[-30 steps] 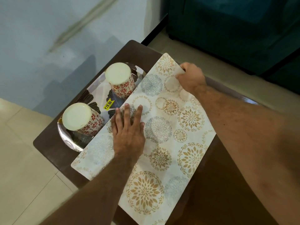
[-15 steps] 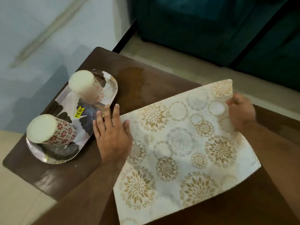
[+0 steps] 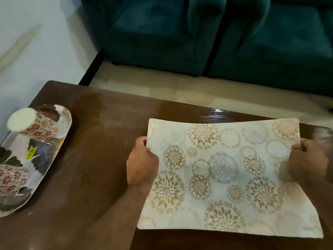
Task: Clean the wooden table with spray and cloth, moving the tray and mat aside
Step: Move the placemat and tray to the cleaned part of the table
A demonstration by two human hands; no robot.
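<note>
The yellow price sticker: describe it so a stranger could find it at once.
Start at the dark brown wooden table and go to the long patterned tray at its left edge. Between the two red-flowered cups lies the small yellow price sticker, the only bright yellow patch there, with dark printed digits.

— What sort of place is this?

— A home, by the look of it a living room. A dark teal upholstered sofa stands across a strip of pale tiled floor from a low brown wooden tabletop.

— Anything else domestic?

— A floral-print placemat lies on the tabletop, and a patterned serving tray at the left carries two flower-printed cups; the tray bears a yellow price sticker. A plain light wall rises behind.
</note>
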